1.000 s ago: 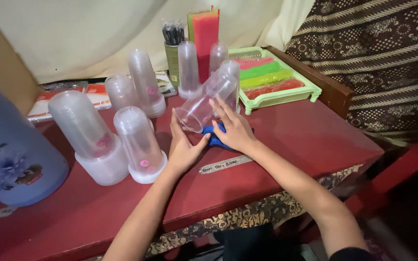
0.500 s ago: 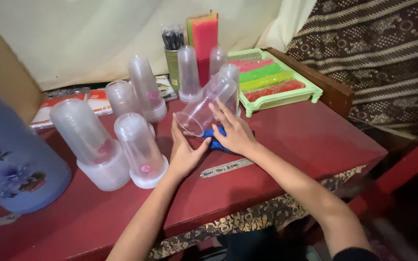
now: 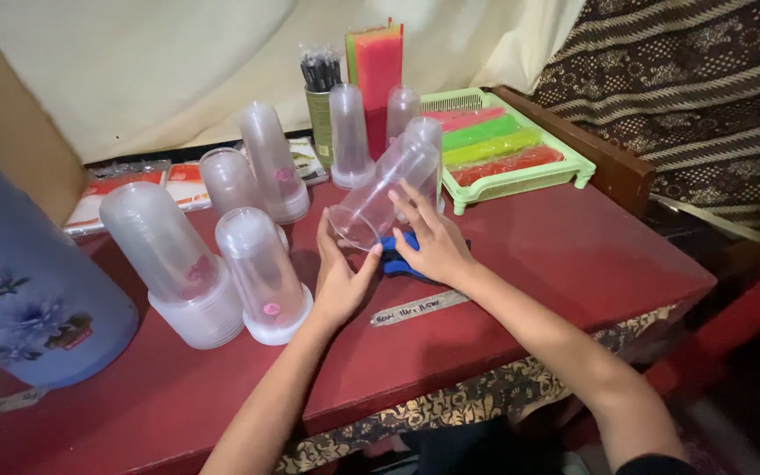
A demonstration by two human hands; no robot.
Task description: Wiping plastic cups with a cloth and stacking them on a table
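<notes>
A stack of clear plastic cups (image 3: 389, 189) lies tilted on its side over the red table (image 3: 573, 255), open end toward me. My left hand (image 3: 338, 280) cups the stack's open end from below. My right hand (image 3: 433, 242) rests its fingers on the stack's side. Under the right hand lies a blue object (image 3: 395, 257), mostly hidden. A strip of pale tape (image 3: 420, 307) sticks to the table just in front of my hands.
Several upright cup stacks (image 3: 261, 273) stand on the left. A big blue flowered container (image 3: 19, 290) is at the far left. A green tray (image 3: 507, 154) of coloured strips, a tin of black straws (image 3: 319, 84) and a red-green stack (image 3: 378, 66) sit at the back.
Both hands and the tilted cup stack stay in nearly the same place; the view has shifted slightly.
</notes>
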